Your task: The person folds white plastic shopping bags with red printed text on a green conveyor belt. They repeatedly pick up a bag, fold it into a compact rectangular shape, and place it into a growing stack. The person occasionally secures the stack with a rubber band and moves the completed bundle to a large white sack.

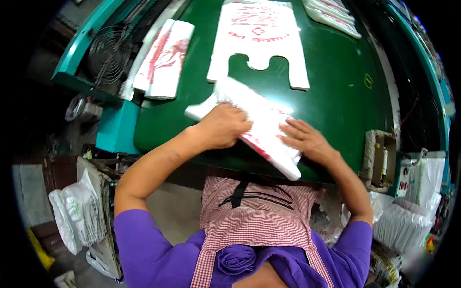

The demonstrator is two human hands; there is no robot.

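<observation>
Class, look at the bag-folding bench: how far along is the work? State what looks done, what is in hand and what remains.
Done: a folded bundle of bags lies at the left of the green table, and more folded bags lie at the far right. In hand: the left hand and right hand press on a stack of bags at the near edge. Left: one flat bag lies spread out, unfolded.

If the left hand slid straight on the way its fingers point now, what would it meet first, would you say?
The left hand lies on a folded stack of white plastic bags, fingers pointing toward the right hand. Going on across the stack, it would probably meet that hand's fingertips first.
</observation>
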